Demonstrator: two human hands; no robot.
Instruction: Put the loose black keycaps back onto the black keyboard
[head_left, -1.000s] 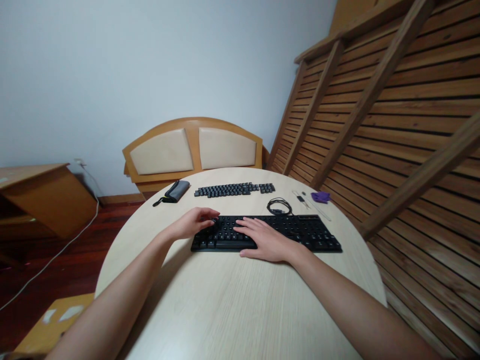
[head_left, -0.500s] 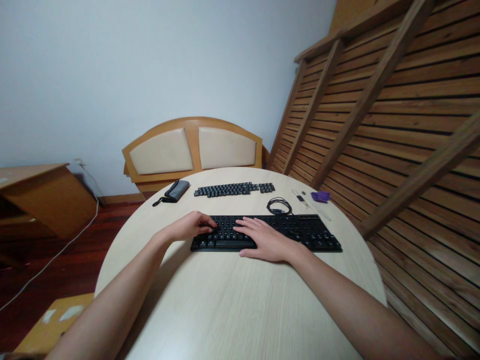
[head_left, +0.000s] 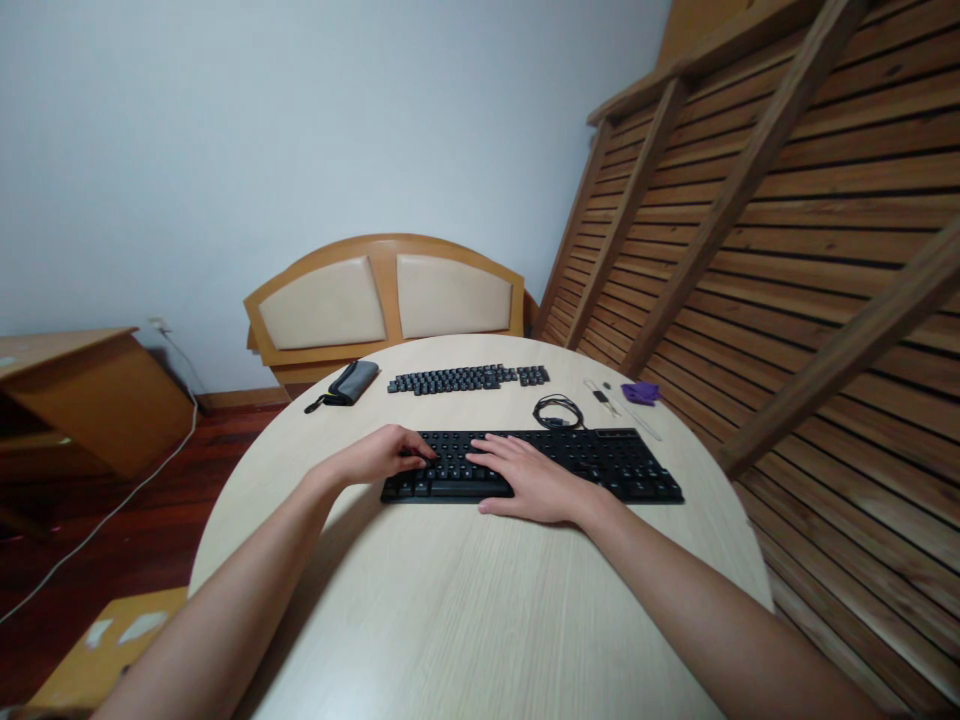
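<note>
Pale round table (head_left: 465, 610): we half-curl our left hand (head_left: 381, 452), grip unclear, on the black keyboard (head_left: 615, 468) mid-table and spread our empty right hand (head_left: 538, 485) over it, masking its middle, with keycaps (head_left: 457, 379), coiled cable (head_left: 556, 423), pouch (head_left: 355, 381) beyond.

Left forearm (head_left: 262, 585): bare, stretched forward and slanting inward.
Left wrist (head_left: 328, 475): bent inward.
Left hand (head_left: 386, 450): knuckles raised, fingers curled down, thumb near the forefinger; whether they meet, I can't tell from here.
Right forearm (head_left: 682, 585): bare, angled across leftward.
Right hand (head_left: 538, 482): palm down, fingers loosely spread, thumb well apart.
</note>
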